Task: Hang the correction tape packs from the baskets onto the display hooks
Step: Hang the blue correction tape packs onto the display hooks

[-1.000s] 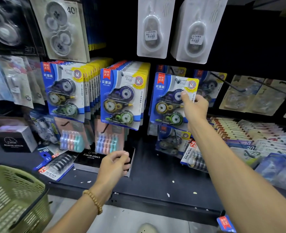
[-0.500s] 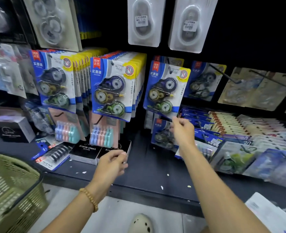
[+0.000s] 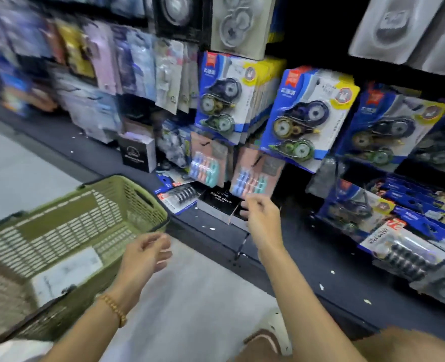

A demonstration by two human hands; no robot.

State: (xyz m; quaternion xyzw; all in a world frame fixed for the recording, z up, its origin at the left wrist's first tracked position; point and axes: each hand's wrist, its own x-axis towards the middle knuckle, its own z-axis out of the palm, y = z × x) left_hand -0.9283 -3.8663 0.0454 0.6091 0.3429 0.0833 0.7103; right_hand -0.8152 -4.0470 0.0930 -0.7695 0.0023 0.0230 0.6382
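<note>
Both my hands have dropped away from the hanging correction tape packs [image 3: 298, 118]; my right hand [image 3: 261, 220] hangs loose and empty, my left hand [image 3: 144, 254] loosely curled, empty, beside the green basket [image 3: 67, 231].

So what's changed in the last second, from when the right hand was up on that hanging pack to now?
The right hand let go of the correction tape pack and dropped low in front of the shelf; it holds nothing. The view swung left toward the green basket, and the left hand now hovers beside it, fingers loosely curled and empty. The pack stays hanging.
</note>
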